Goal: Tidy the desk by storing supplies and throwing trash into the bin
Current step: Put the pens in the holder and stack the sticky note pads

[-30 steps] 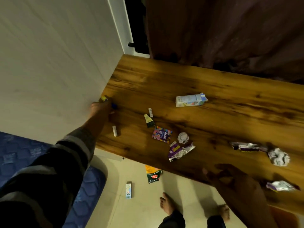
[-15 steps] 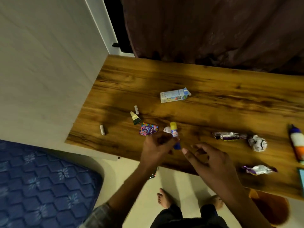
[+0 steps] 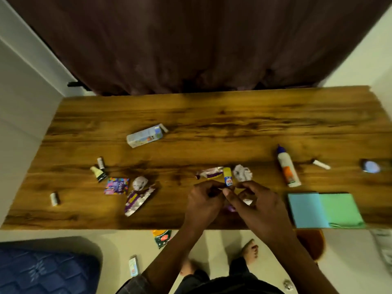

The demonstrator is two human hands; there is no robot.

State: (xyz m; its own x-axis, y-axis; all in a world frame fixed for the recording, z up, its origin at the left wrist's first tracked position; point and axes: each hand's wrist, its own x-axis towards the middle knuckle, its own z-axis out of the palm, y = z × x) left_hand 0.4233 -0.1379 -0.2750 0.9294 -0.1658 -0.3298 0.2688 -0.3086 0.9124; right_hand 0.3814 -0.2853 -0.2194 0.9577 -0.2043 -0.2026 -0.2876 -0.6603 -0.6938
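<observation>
Both hands now meet over the worktop: left hand and right hand pinch the glue stick upright; its cap could slip among nearby wrappers.

Glue stick base hidden behind fingers; round object at right edge blurred.

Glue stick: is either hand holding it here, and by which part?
Yes. The glue stick stands upright, pinched at its lower end between fingertips of both the left hand and the right hand; its yellow cap end is free.
</observation>
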